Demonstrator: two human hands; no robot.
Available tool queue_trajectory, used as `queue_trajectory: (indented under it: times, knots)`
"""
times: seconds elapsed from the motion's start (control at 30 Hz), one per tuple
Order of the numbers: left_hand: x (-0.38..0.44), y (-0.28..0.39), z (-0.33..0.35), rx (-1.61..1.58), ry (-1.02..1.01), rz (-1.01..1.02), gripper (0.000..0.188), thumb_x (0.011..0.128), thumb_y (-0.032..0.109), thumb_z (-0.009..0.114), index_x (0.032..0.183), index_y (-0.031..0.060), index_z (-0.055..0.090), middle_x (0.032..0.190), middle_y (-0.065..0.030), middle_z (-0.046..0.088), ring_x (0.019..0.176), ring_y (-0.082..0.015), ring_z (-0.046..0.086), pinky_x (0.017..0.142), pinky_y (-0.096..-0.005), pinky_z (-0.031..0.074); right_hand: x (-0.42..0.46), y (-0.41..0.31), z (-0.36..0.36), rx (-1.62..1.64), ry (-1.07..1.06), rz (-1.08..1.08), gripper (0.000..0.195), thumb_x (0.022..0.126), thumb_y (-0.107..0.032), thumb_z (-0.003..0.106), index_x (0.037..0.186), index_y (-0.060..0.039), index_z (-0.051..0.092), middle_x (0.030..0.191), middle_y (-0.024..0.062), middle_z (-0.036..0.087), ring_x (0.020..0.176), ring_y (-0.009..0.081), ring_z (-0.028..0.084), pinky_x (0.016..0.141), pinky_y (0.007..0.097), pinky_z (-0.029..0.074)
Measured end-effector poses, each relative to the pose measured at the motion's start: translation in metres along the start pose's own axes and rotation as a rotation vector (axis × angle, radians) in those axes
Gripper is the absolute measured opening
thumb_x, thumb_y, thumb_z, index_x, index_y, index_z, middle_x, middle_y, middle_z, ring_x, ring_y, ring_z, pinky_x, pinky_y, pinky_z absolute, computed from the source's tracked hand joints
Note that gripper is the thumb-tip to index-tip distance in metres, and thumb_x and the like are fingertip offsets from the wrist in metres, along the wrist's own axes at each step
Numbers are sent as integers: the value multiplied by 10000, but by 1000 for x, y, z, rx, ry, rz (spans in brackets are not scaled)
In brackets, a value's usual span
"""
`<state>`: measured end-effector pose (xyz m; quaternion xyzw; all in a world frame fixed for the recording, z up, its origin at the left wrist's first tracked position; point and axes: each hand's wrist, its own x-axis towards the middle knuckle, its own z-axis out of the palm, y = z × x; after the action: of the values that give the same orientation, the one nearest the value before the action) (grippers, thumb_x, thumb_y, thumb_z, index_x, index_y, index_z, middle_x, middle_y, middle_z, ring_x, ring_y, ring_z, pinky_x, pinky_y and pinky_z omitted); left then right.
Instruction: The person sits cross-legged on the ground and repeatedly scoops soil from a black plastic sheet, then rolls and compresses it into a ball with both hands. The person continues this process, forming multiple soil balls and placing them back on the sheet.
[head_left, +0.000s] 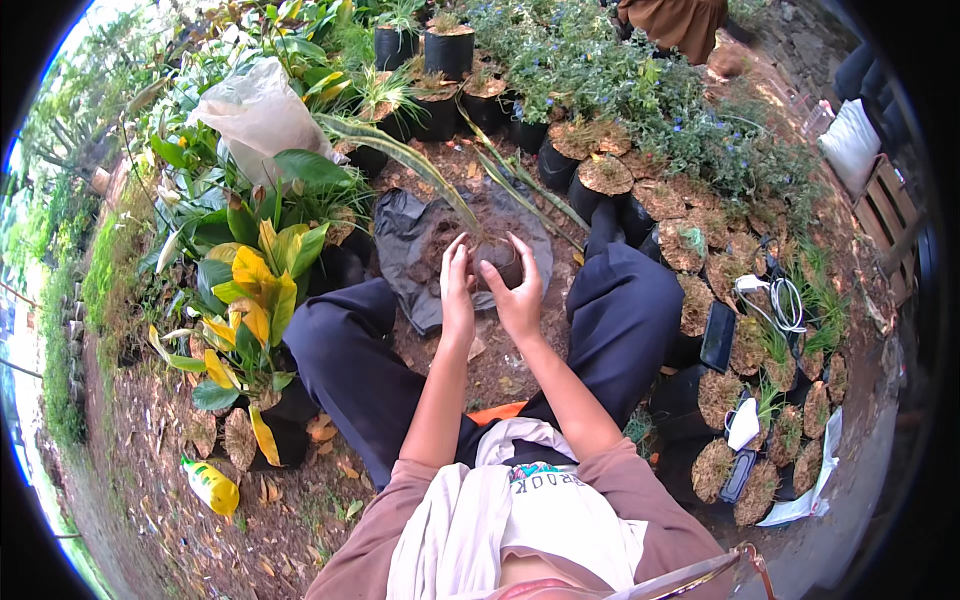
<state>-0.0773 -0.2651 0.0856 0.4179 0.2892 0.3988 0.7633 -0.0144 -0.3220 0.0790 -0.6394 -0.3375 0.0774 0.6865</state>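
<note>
My left hand (455, 281) and my right hand (519, 289) cup a dark, round ball of soil and roots (501, 262) from both sides, thumbs toward me. A long variegated snake plant leaf (409, 161) rises from near the ball and leans to the upper left. Under my hands a black plastic sheet (420, 300) lies on the ground between my bent legs, with loose brown soil or fiber (442, 244) on it. More long striped leaves (525, 184) lie on the ground just beyond the sheet.
Potted plants in black bags (448, 54) curve around the front. Yellow-green leaves (255, 277) and a pale plastic bag (262, 112) stand left; a yellow bottle (212, 486) lies lower left. Right, a phone (718, 336) and white cable (784, 304) rest on grassy bags. Another person's brown clothing (679, 22) shows beyond.
</note>
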Motion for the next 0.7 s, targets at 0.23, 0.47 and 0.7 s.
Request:
queue_trajectory:
  times: [0.23, 0.47, 0.7]
  knots:
    - [-1, -7, 0, -491, -201, -74, 366, 945, 333, 383, 1153, 58, 507, 1041, -97, 586, 921, -177, 583, 819, -315, 475, -20, -20, 10, -342, -66, -278, 602, 858, -412, 502, 1294, -12, 392, 1321, 213, 329, 1241, 359, 294, 1032, 498, 153]
    - [9, -26, -20, -312, -127, -138, 347, 946, 354, 397, 1076, 67, 544, 966, -78, 609, 832, -159, 603, 723, -279, 499, -25, -16, 8, -496, -107, -340, 562, 886, -458, 435, 1264, -43, 423, 1374, 217, 268, 1285, 379, 223, 1032, 561, 82]
    - [8, -14, -6, -460, 0, -235, 402, 943, 387, 403, 1089, 37, 536, 1000, -102, 601, 860, -185, 601, 757, -306, 499, -17, 6, 1, -413, -147, -158, 567, 919, -404, 400, 1325, -12, 348, 1372, 191, 303, 1287, 330, 275, 1038, 540, 106]
